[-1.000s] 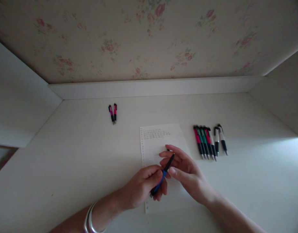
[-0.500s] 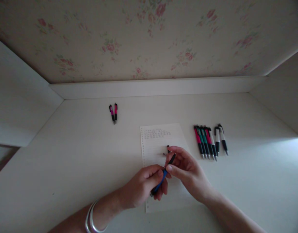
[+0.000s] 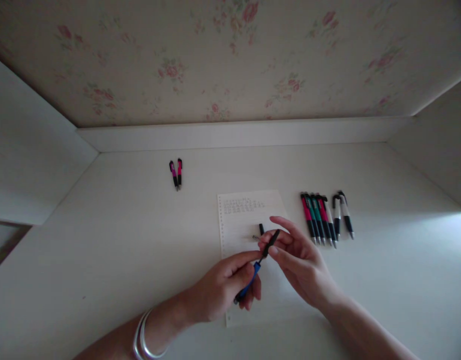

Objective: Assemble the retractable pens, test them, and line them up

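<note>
My left hand (image 3: 225, 287) is closed around the blue barrel of a pen (image 3: 253, 276), low over a lined sheet of paper (image 3: 241, 220). My right hand (image 3: 296, 260) pinches the black front part of that same pen (image 3: 270, 243) between thumb and fingers, the other fingers spread. Two small loose parts, one black (image 3: 261, 229) and one thin and silvery (image 3: 255, 237), lie on the paper just beyond the fingers. Faint writing covers the sheet's top.
A row of several pens (image 3: 324, 216), pink, green and white with black grips, lies right of the paper. Two pink pens (image 3: 176, 173) lie far left near the back. The white desk (image 3: 103, 240) ends at a raised back ledge (image 3: 238, 134) under floral wallpaper.
My right hand shifted up and slightly right, drawing the pen's black front part away from the blue barrel. The small parts on the paper are now uncovered.
</note>
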`<state>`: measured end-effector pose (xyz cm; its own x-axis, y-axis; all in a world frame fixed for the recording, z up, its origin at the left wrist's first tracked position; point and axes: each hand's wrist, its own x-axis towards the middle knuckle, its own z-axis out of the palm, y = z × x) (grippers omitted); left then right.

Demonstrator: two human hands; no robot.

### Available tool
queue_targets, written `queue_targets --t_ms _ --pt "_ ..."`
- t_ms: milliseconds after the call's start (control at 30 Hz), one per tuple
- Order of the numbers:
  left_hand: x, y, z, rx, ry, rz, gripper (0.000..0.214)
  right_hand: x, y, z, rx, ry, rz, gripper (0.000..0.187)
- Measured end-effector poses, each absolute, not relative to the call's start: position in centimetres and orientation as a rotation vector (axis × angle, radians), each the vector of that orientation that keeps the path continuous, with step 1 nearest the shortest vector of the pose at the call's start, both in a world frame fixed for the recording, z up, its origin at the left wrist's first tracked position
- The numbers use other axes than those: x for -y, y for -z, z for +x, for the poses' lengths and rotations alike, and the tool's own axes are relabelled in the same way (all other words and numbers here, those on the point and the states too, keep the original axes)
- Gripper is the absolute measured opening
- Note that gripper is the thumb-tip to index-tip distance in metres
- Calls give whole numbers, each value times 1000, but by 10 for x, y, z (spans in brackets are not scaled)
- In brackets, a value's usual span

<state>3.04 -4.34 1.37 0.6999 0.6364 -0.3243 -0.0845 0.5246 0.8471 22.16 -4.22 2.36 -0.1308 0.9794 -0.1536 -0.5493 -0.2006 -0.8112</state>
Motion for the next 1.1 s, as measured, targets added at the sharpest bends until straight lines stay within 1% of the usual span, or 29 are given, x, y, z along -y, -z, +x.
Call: queue_targets --t_ms 133,267,533,633,767,833,900,967,1100 --pt "45 -13 30 -702 -476 914 55 40 -26 227 675 -1570 -889 44" --pt "44 -12 31 -708 -479 899 52 38 -28 231 663 -1513 -904 43" --pt "44 -14 31 -729 -473 880 50 28 -23 244 751 -1207 -1048 37" --pt "44 -14 31 -741 -461 871 49 27 -19 247 920 -1054 -1236 36" --pt "44 -15 31 -737 -451 860 50 29 -14 247 1426 -699 -1590 23" --pt "44 -15 31 -740 -451 857 50 30 -12 246 1645 -501 -1656 20" --pt "43 -15 31 -742 -448 855 51 30 -10 245 1766 -384 -1650 20" --pt "43 -15 31 -739 -446 856 52 30 -9 244 1823 -351 -1625 19" --pt "43 -18 32 -758 -457 848 52 30 -10 243 1821 -399 -1571 19"
